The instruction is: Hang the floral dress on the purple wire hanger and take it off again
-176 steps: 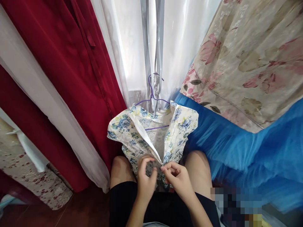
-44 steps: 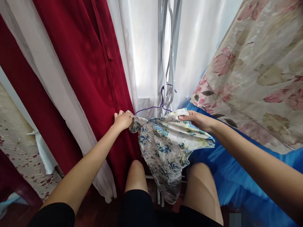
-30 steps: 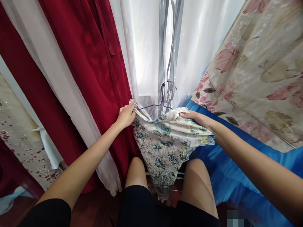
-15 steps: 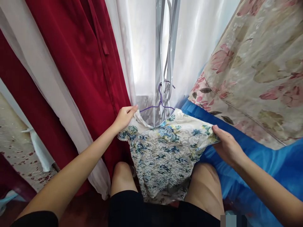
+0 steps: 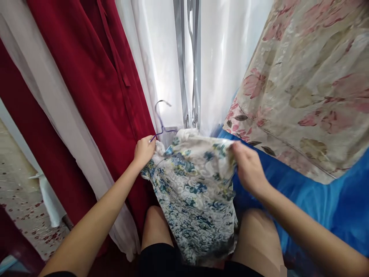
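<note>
A small cream dress with blue and yellow flowers (image 5: pixel 193 184) hangs on a purple wire hanger (image 5: pixel 160 119) in front of my knees. My left hand (image 5: pixel 144 151) is closed on the dress's left shoulder, right at the hanger's arm. My right hand (image 5: pixel 248 169) grips the right shoulder, its fingers curled into the cloth. The hanger's hook is off the metal rack post (image 5: pixel 187 65) and leans to the left of it. The dress's skirt falls between my bare knees.
A dark red garment (image 5: pixel 86 84) and a white one (image 5: pixel 43 96) hang at the left. Sheer white cloth (image 5: pixel 227 57) hangs behind the post. A pink-flowered beige fabric (image 5: pixel 311 88) and a bright blue tulle skirt (image 5: pixel 317 200) fill the right side.
The hanger's hook has come off the rack post and swung left. My right hand moved from the sleeve's edge up onto the right shoulder. The dress shifted slightly left.
</note>
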The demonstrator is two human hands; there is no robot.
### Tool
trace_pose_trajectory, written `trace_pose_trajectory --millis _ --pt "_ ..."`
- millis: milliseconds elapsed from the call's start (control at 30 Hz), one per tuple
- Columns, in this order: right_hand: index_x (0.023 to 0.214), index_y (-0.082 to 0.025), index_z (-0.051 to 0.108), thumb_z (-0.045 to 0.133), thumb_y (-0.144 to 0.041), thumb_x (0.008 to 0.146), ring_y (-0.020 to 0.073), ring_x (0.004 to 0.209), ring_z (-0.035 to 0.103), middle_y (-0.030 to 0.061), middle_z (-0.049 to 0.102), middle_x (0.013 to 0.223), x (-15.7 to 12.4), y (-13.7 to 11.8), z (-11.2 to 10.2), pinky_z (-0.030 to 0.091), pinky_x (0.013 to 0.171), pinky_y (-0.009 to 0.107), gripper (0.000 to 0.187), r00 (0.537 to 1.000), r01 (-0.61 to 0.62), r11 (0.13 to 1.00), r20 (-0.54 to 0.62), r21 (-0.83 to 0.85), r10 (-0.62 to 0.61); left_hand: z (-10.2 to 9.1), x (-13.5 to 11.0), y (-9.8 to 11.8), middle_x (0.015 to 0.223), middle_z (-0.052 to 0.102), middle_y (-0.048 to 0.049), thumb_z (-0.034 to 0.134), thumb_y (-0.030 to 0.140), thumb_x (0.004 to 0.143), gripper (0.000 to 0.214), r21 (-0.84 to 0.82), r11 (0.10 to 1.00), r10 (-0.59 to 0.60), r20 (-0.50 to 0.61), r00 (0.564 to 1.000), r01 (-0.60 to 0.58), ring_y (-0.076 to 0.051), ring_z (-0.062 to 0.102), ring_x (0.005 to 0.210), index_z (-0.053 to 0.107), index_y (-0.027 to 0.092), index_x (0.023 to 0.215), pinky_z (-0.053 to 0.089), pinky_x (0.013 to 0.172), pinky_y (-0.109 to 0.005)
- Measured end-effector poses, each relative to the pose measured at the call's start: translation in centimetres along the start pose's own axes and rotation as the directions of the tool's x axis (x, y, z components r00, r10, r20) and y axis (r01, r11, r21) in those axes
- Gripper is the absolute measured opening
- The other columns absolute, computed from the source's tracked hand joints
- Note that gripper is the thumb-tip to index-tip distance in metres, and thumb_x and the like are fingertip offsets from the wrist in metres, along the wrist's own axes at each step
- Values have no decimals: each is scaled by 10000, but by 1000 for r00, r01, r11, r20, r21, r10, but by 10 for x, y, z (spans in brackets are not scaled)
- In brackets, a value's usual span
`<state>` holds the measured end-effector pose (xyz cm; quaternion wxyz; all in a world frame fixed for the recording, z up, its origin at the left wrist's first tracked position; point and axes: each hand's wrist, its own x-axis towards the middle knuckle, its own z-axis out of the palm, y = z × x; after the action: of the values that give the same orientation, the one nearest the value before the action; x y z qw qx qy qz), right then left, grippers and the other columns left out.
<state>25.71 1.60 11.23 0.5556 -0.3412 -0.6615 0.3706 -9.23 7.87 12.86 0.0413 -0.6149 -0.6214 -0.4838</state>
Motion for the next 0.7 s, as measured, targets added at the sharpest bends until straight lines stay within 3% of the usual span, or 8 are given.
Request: trace_pose_trajectory --millis 100,167,233,300,400,500,600,700 --pt "701 -255 643 412 -505 1041 202 574 598 40 632 645 -43 3 18 492 566 322 482 938 321 922 206 -215 -279 6 -6 -21 584 517 -21 429 584 925 469 -56 995 -88 -57 995 85 -182 466 588 531 216 652 279 567 -286" --pt "1024 -285 752 382 -373 1059 243 733 710 71 751 836 -70 7 21 557 668 358 381 814 476 856 472 -204 -340 10 -14 -28 590 525 -25 341 655 945 556 -166 974 -172 -118 978 151 -180 490 580 527 217 657 319 551 -284" --pt "1438 -346 579 425 -336 1046 284 1051 729 86 760 1191 -87 12 16 580 865 422 422 681 555 817 648 -154 -340 15 -21 -27 582 504 -17 288 701 945 606 -321 926 -265 -186 946 197 -169 483 560 510 221 649 345 539 -283" --pt "1589 -395 359 493 -357 1024 292 1242 654 68 662 1405 -92 18 4 539 1009 463 581 638 546 823 714 -156 -288 21 -26 -17 556 458 -6 297 733 929 624 -458 862 -324 -170 931 217 -151 437 524 474 222 617 335 515 -282" --pt "1588 -396 360 517 -371 1020 293 1365 555 60 563 1518 -81 29 -14 449 1137 489 590 795 377 882 587 -285 -150 29 -32 12 538 441 2 379 742 904 607 -653 701 -241 161 957 287 -126 394 481 471 209 629 311 484 -270" --pt "1549 -347 439 493 -445 1031 310 1404 503 76 504 1565 -63 37 -17 396 1173 527 530 936 122 943 353 -311 -5 31 -46 54 669 543 4 608 603 875 419 -837 393 45 430 902 380 -101 458 516 576 187 842 387 521 -243" --pt "1526 -314 466 496 -530 1015 314 1337 553 84 571 1493 -50 35 -6 444 1128 502 555 954 6 984 295 -176 47 25 -70 100 939 641 -18 751 418 848 399 -854 145 274 520 809 500 -89 589 665 600 219 1159 487 643 -221" --pt "1280 -271 689 539 -614 963 327 1085 687 73 756 1137 -48 31 1 574 932 448 490 932 -113 993 341 -44 121 24 -92 135 1107 654 -67 741 384 887 434 -735 94 436 636 636 671 -154 682 966 597 218 1261 531 885 -269"
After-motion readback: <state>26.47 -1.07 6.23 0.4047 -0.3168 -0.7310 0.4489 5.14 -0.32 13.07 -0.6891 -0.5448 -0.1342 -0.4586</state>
